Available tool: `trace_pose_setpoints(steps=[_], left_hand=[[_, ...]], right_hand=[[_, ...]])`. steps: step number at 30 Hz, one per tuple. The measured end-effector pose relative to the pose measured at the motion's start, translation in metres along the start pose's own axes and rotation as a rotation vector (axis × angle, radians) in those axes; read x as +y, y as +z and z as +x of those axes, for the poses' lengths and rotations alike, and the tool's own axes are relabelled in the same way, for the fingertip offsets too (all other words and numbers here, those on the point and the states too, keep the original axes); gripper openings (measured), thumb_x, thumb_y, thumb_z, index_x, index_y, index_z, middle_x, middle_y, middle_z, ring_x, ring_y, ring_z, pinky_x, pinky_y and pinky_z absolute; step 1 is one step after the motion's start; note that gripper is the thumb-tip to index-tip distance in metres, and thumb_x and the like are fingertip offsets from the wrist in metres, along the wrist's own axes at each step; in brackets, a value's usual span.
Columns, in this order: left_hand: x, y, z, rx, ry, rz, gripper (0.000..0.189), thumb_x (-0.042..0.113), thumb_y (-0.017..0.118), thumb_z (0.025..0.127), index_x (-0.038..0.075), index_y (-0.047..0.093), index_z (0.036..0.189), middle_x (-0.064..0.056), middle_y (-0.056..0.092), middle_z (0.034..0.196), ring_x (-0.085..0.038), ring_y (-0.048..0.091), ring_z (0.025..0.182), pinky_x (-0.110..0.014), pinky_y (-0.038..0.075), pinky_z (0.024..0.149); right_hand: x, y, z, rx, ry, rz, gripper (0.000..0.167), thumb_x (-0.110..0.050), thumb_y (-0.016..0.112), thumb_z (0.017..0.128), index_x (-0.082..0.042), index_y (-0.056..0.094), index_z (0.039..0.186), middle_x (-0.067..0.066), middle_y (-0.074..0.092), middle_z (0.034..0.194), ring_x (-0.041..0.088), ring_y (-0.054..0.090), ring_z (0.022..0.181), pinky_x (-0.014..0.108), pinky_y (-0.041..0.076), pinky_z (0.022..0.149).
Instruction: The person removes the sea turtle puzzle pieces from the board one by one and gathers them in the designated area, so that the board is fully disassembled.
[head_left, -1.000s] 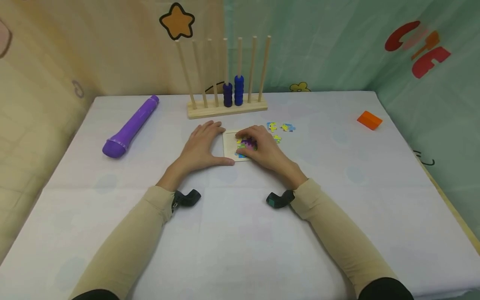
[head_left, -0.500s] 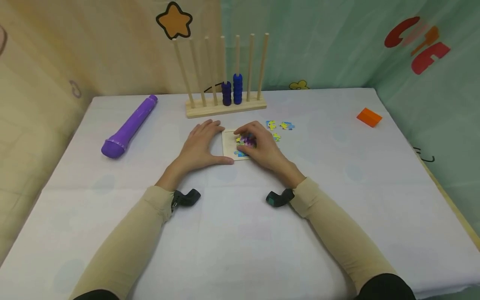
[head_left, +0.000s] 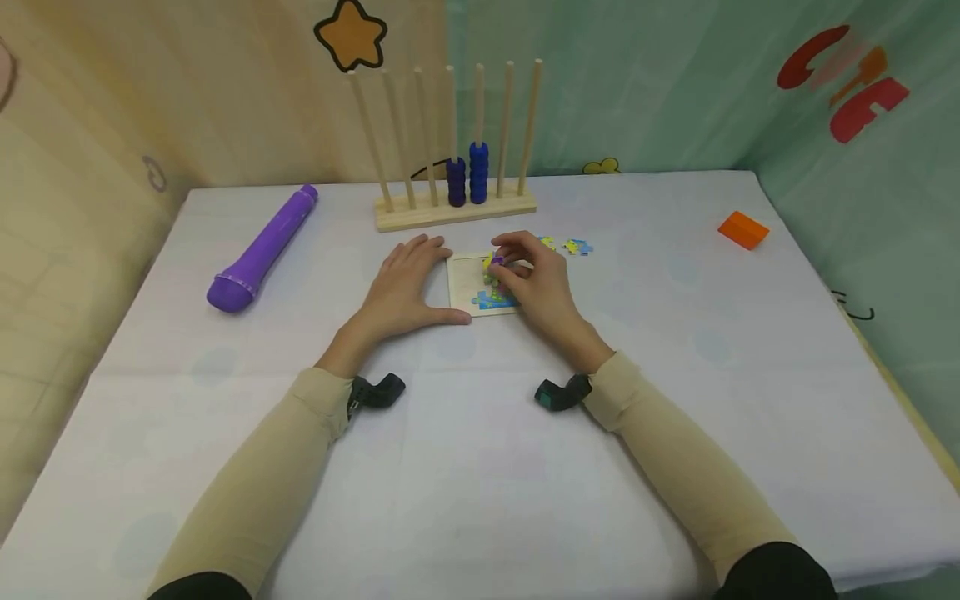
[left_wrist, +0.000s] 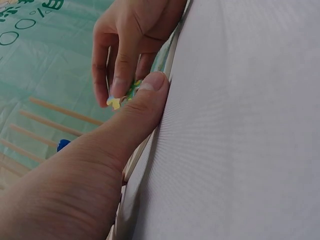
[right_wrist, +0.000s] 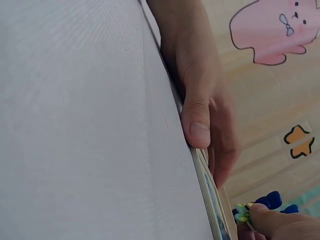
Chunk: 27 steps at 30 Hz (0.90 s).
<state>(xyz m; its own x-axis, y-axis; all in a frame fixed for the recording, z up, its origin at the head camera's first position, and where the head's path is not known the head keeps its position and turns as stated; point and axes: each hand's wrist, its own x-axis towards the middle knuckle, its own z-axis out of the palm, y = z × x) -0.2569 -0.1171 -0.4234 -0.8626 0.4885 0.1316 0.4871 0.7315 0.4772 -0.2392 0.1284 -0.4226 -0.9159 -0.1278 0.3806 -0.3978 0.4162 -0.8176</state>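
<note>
A small wooden jigsaw tray lies flat on the white-covered table, with blue and green puzzle pieces along its near side. My left hand rests at the tray's left side, fingers spread at the far corner and thumb along the near edge. Over the tray, my right hand pinches a yellow, green and purple puzzle piece between thumb and fingers, tilted up from the tray. The left wrist view shows yellow and green parts of this piece below the fingertips. The right hand hides the tray's right side.
Loose puzzle pieces lie just beyond the right hand. A wooden peg stand with blue and dark beads stands at the back. A purple toy microphone lies at the left, an orange block at the far right.
My right hand has lifted slightly and shifted right and away, tilting the pinched puzzle piece up. More of the blue pieces in the tray shows. The left hand stays in place.
</note>
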Motion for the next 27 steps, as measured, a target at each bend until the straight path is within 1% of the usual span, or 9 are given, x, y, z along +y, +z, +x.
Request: trace_pose_setpoints(steps=[4, 9, 11, 16, 19, 21, 24, 27], left_hand=[[0.001, 0.003, 0.002, -0.007, -0.002, 0.001, 0.109, 0.07, 0.087, 0.072, 0.012, 0.047, 0.156, -0.008, 0.033, 0.172, -0.028, 0.015, 0.164, -0.048, 0.003, 0.135], [0.003, 0.006, 0.005, -0.022, -0.004, -0.006, 0.11, 0.071, 0.086, 0.072, 0.013, 0.046, 0.157, -0.007, 0.031, 0.173, -0.027, 0.013, 0.164, -0.046, 0.001, 0.135], [0.004, 0.006, 0.005, -0.025, -0.005, -0.005, 0.11, 0.071, 0.086, 0.072, 0.013, 0.045, 0.157, -0.007, 0.031, 0.173, -0.027, 0.012, 0.164, -0.046, 0.001, 0.135], [0.003, 0.003, 0.003, -0.026, -0.013, 0.012, 0.111, 0.071, 0.086, 0.072, 0.012, 0.045, 0.156, -0.008, 0.031, 0.172, -0.028, 0.013, 0.164, -0.048, 0.002, 0.135], [0.0, 0.0, 0.003, -0.026, -0.016, 0.017, 0.11, 0.07, 0.086, 0.073, 0.011, 0.044, 0.157, -0.008, 0.03, 0.173, -0.028, 0.012, 0.164, -0.049, 0.002, 0.135], [0.0, -0.001, 0.003, -0.025, -0.015, 0.016, 0.11, 0.069, 0.086, 0.073, 0.012, 0.044, 0.157, -0.008, 0.03, 0.173, -0.028, 0.012, 0.164, -0.049, 0.003, 0.135], [-0.001, -0.001, 0.004, -0.023, -0.014, 0.006, 0.109, 0.069, 0.087, 0.073, 0.012, 0.045, 0.156, -0.008, 0.03, 0.173, -0.028, 0.012, 0.164, -0.049, 0.003, 0.135], [0.0, 0.001, 0.004, -0.027, -0.016, -0.002, 0.109, 0.069, 0.087, 0.072, 0.013, 0.045, 0.156, -0.007, 0.03, 0.173, -0.027, 0.012, 0.165, -0.049, 0.003, 0.135]], right_hand=[[0.0, -0.009, 0.0, 0.084, 0.087, 0.028, 0.029, -0.011, 0.079, 0.095, -0.013, 0.071, 0.123, 0.003, 0.073, 0.109, 0.013, 0.07, 0.098, 0.025, 0.062, 0.089], [0.003, -0.032, -0.003, 0.136, 0.156, -0.002, 0.023, -0.014, 0.077, 0.098, -0.012, 0.073, 0.121, 0.004, 0.074, 0.109, 0.015, 0.07, 0.098, 0.024, 0.061, 0.088], [0.006, -0.044, -0.006, 0.16, 0.188, -0.029, 0.022, -0.015, 0.076, 0.099, -0.012, 0.074, 0.121, 0.005, 0.074, 0.108, 0.014, 0.069, 0.098, 0.021, 0.059, 0.085], [0.016, -0.069, -0.013, 0.256, 0.266, -0.086, 0.021, -0.017, 0.075, 0.099, -0.01, 0.075, 0.119, 0.007, 0.072, 0.104, 0.013, 0.068, 0.092, 0.016, 0.056, 0.077], [0.023, -0.077, -0.015, 0.295, 0.272, -0.121, 0.021, -0.016, 0.075, 0.099, -0.008, 0.075, 0.118, 0.009, 0.073, 0.103, 0.013, 0.067, 0.089, 0.015, 0.054, 0.073], [0.026, -0.08, -0.017, 0.299, 0.262, -0.152, 0.021, -0.016, 0.075, 0.099, -0.007, 0.075, 0.117, 0.01, 0.073, 0.102, 0.013, 0.066, 0.088, 0.014, 0.052, 0.072], [0.031, -0.082, -0.017, 0.294, 0.222, -0.221, 0.021, -0.017, 0.075, 0.099, -0.004, 0.074, 0.115, 0.012, 0.072, 0.1, 0.016, 0.064, 0.087, 0.013, 0.047, 0.071], [0.036, -0.082, -0.02, 0.298, 0.173, -0.298, 0.02, -0.015, 0.075, 0.099, 0.0, 0.073, 0.112, 0.015, 0.072, 0.098, 0.021, 0.064, 0.086, 0.015, 0.044, 0.071]])
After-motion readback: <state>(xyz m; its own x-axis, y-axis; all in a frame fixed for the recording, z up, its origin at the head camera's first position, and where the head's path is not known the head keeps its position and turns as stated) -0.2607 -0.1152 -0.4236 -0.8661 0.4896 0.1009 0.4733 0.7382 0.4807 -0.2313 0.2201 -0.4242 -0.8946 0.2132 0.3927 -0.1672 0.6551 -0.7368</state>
